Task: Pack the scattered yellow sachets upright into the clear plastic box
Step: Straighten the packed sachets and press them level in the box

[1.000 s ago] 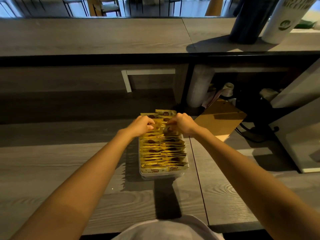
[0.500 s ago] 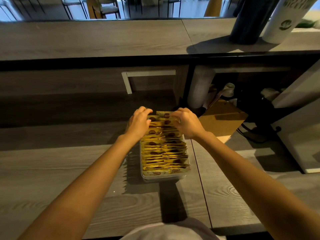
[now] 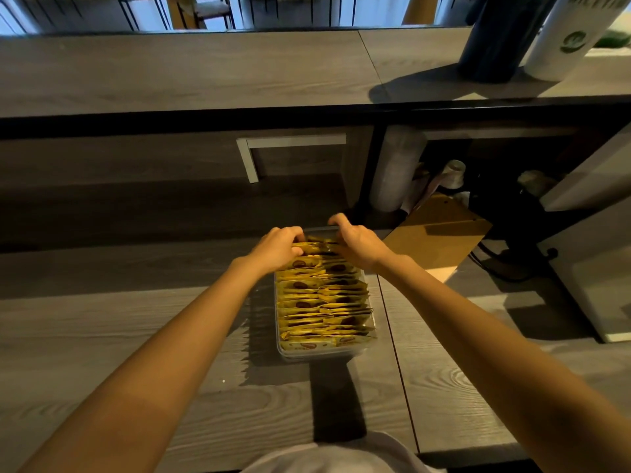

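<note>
While both hands work at the far end of the clear plastic box, the left hand and right hand curl their fingers onto the endmost yellow sachets between them (fingertips mostly hidden). The packed row stands upright below the wrists. Advisable: seat this bundle with even downward pressure and avoid tilting the sachets beside the palms.

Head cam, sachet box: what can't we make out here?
Head view only:
- Far sachets in the clear box: mostly covered by left hand and right hand.
- Both hands' grip: hidden beneath the knuckles.
- White cylinder print, top right: cut off by frame edge.
- Sachet print: too small.
</note>
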